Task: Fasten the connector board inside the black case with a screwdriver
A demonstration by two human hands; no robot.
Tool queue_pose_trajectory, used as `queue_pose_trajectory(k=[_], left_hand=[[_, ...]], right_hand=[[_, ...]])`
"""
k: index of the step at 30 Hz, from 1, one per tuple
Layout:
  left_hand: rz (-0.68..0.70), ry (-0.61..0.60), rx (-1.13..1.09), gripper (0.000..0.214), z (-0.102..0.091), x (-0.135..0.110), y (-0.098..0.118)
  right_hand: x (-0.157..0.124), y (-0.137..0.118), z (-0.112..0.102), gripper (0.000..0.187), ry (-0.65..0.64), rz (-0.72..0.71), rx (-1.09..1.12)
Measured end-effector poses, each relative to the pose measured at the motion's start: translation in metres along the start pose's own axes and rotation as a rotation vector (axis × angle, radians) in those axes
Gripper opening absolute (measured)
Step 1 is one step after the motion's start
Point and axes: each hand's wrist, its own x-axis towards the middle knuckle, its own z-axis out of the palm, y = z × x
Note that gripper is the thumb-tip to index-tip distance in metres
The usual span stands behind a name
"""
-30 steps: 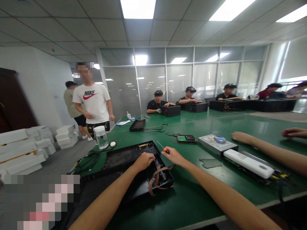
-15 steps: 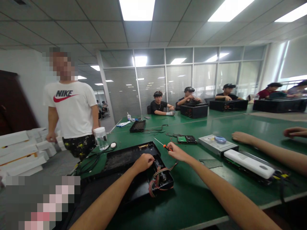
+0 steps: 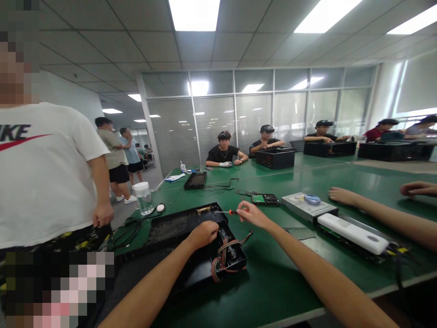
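On the green table (image 3: 269, 282) lies a black computer case (image 3: 184, 221), open side up, with striped ribbon cables (image 3: 223, 255) looped over its right end. My left hand (image 3: 204, 233) rests at the inner part of the case, fingers closed together; its fingertips are partly hidden, so I cannot tell what they pinch. My right hand (image 3: 251, 214) grips a screwdriver (image 3: 233, 212) by its orange handle. The thin shaft points left, nearly level, and in view its tip overlaps the far rim of the case.
A green circuit board in a black frame (image 3: 264, 199) lies beyond my right hand. To the right are a grey disc drive (image 3: 300, 205), a white-topped unit (image 3: 353, 233) and another person's arm (image 3: 372, 209). A clear jar (image 3: 144, 199) and black cables stand left. People sit across; one person stands close left.
The screwdriver has swung from pointing up and left to nearly level over the case. My left hand stays put. The standing person has come nearer on the left, revealing two people behind.
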Motion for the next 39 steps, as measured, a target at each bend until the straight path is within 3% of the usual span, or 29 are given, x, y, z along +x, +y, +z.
queue_pose_trajectory(k=[10, 16, 22, 25, 39], left_hand=[[0.0, 0.141, -0.147, 0.018, -0.001, 0.005, -0.004], [0.014, 0.12, -0.234, 0.018, 0.002, 0.007, -0.005], [-0.164, 0.115, -0.463, 0.021, 0.007, 0.006, -0.011], [-0.189, 0.118, -0.544, 0.022, 0.009, 0.006, -0.012], [-0.191, 0.12, -0.589, 0.022, 0.015, 0.005, -0.014]], right_hand=[[0.001, 0.003, -0.005, 0.027, 0.016, -0.04, 0.019], [-0.002, -0.004, -0.013, 0.025, -0.038, -0.078, -0.021], [-0.004, -0.011, -0.021, 0.027, 0.023, -0.1, -0.127], [-0.004, -0.015, -0.018, 0.023, 0.052, -0.125, -0.194], [0.003, -0.017, -0.006, 0.023, 0.017, -0.197, -0.352]])
